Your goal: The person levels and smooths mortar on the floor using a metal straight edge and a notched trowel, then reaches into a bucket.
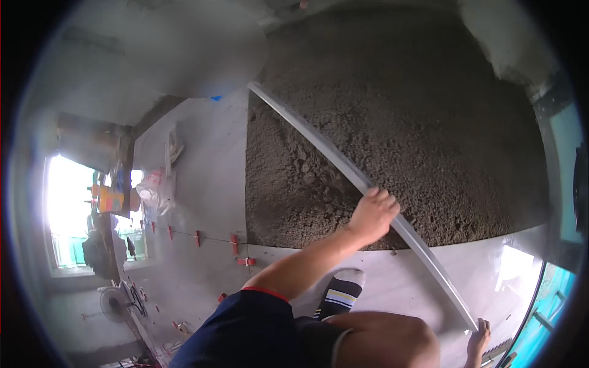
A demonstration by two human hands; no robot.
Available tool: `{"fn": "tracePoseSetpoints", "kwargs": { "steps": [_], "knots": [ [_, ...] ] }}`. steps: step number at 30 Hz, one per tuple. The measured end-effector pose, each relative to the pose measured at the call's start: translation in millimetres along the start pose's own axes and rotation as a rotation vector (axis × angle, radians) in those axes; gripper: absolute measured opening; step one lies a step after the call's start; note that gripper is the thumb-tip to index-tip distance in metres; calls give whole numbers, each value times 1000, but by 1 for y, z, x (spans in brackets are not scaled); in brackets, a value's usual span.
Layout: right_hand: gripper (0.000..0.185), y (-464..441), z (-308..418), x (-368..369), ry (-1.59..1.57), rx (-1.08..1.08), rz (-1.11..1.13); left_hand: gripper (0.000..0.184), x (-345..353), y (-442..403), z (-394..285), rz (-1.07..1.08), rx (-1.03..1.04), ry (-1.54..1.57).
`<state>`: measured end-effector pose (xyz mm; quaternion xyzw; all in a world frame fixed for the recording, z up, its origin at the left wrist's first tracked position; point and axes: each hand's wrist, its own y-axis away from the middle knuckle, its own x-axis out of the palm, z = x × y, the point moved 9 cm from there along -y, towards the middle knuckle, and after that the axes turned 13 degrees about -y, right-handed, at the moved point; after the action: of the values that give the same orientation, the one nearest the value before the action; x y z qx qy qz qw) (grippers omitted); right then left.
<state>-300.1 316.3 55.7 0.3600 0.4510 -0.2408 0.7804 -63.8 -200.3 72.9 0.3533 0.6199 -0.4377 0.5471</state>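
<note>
A long, straight metal screed bar (319, 144) lies diagonally across a bed of dark, crumbly mortar (429, 147). My left hand (374, 216) is wrapped round the bar near its middle, just above the mortar's near edge. At the bar's near end, low on the right, my right hand (483, 336) closes on it, partly hidden by the bar. The bar's far tip meets the mortar's left corner. Smoother mortar shows on the right side and far part of the bed, while the area under the bar is rough and lumpy.
Large pale tiles (202, 141) border the mortar, with red tile-levelling clips (234, 244) along a joint. My socked foot (342, 291) rests on the tile. Plastic bags (158, 190), an orange bucket (110, 199) and a fan (115, 305) stand left. A blurred pale shape covers the upper left.
</note>
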Motion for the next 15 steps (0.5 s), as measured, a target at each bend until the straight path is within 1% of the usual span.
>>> {"fn": "tracePoseSetpoints", "kwargs": {
  "steps": [1, 2, 5, 6, 7, 8, 9, 10, 11, 12, 13, 14, 15],
  "knots": [
    [30, -7, 0, -3, 17, -22, 20, 16, -7, 7, -2, -31, -10, 64],
    [29, -11, -11, -4, 62, 19, 71, 15, -7, 15, -8, -12, -25, 56],
    [28, -15, -37, -11, 102, 17, 50, 19, 3, 39, -30, 78, -92, 60],
    [28, -12, -48, -11, 134, 76, 57, 26, -4, 45, -33, -17, -127, 127],
    [29, -9, -74, -9, 92, 60, 42, 28, -4, 49, -36, -4, -146, 144],
    [30, -3, -108, -1, 37, 58, 22, 30, -7, 52, -39, 15, -147, 158],
    [32, 7, -124, 3, 138, 24, 8, 32, -10, 55, -44, 40, -132, 170],
    [37, 9, -130, 4, 24, 27, 64, 35, -6, 57, -47, 150, -114, 174],
    [41, 4, -92, -5, -49, 199, 92, 37, -8, 61, -46, 147, -103, 164],
    [36, 14, -107, -2, 87, 37, -33, 39, -11, 63, -47, 133, -104, 160],
    [35, 19, -103, -2, 57, 58, -60, 41, -15, 61, -46, 107, -118, 156],
    [35, 14, -99, -5, 32, 68, -88, 47, -14, 64, -44, 121, -123, 157],
    [34, 0, -84, -10, 2, 70, -119, 47, -14, 63, -41, 120, -114, 143]
  ]
}}
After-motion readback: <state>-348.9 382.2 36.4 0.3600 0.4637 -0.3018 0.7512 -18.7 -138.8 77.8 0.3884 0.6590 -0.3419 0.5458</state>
